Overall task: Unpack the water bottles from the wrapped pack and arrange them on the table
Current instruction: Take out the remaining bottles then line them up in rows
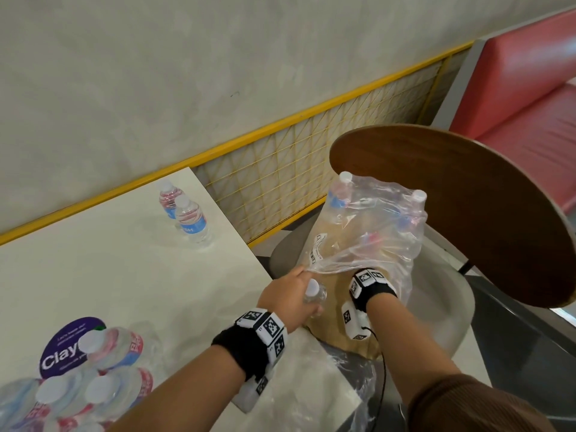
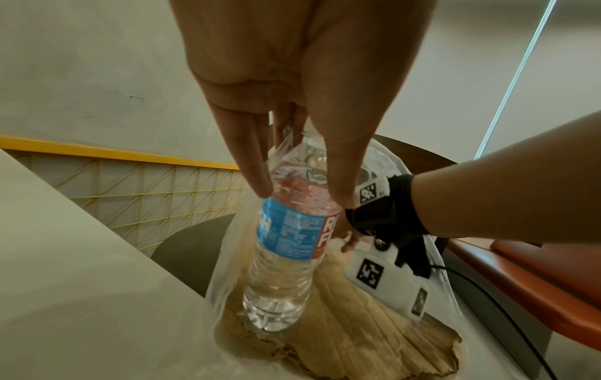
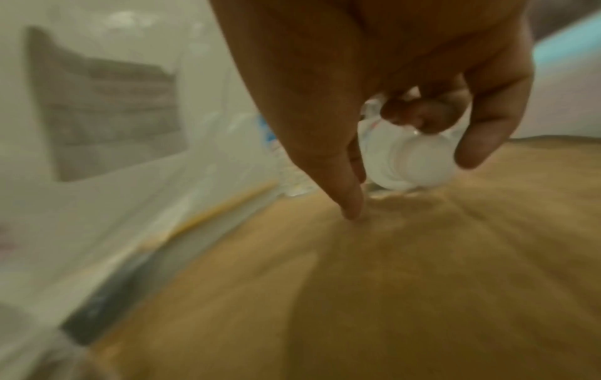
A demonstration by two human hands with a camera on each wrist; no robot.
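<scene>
The torn clear plastic wrap [image 1: 374,235] of the pack lies on a cardboard tray [image 1: 336,322] on a chair seat, with two bottles [image 1: 343,188] still upright at its far end. My left hand [image 2: 299,190] grips a water bottle [image 2: 286,244] by its shoulder, upright over the tray, with a fold of the wrap caught under the fingers [image 2: 260,180]. My right hand [image 3: 413,154] is inside the wrap, past its wristband [image 1: 371,283]. Its fingers are curled round the capped end of a second bottle [image 3: 409,164] lying on the cardboard; that view is blurred.
Two bottles [image 1: 191,221] stand on the white table [image 1: 93,260] near its far edge. Another wrapped pack [image 1: 93,385] sits at the table's near left corner. The chair's wooden back [image 1: 467,213] rises behind the pack, with a yellow mesh rail [image 1: 280,169] along the wall and a red bench [image 1: 523,88] beyond.
</scene>
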